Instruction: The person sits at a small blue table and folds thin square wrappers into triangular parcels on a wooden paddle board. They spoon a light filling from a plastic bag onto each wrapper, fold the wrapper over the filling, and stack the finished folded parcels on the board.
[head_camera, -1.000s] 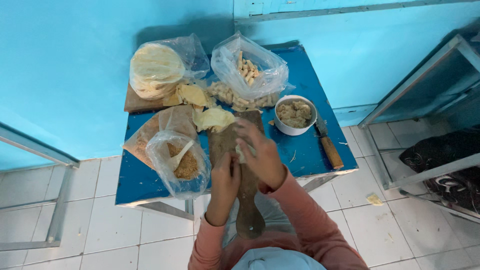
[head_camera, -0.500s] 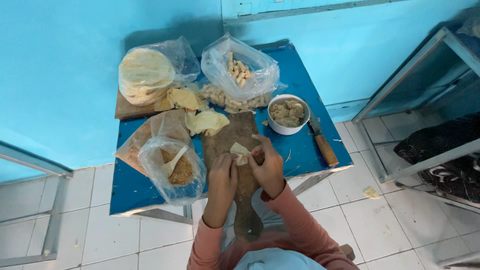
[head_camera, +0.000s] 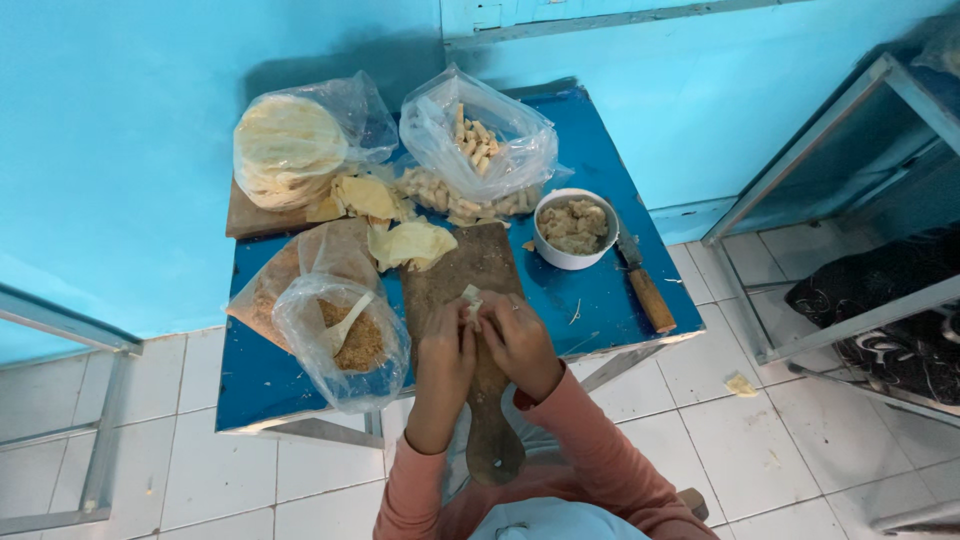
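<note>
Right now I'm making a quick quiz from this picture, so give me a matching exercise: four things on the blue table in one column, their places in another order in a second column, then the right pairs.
Things:
1. white bowl of filling
2. knife with a wooden handle
3. stack of round flat wrappers in a clear bag
4. small pale wrapper piece

Places:
A. far left corner of the blue table
B. between the fingertips of both hands, over the wooden board
C. right of the board, beside the knife
D. near the table's right edge

Pairs: 1-C, 2-D, 3-A, 4-B
</note>
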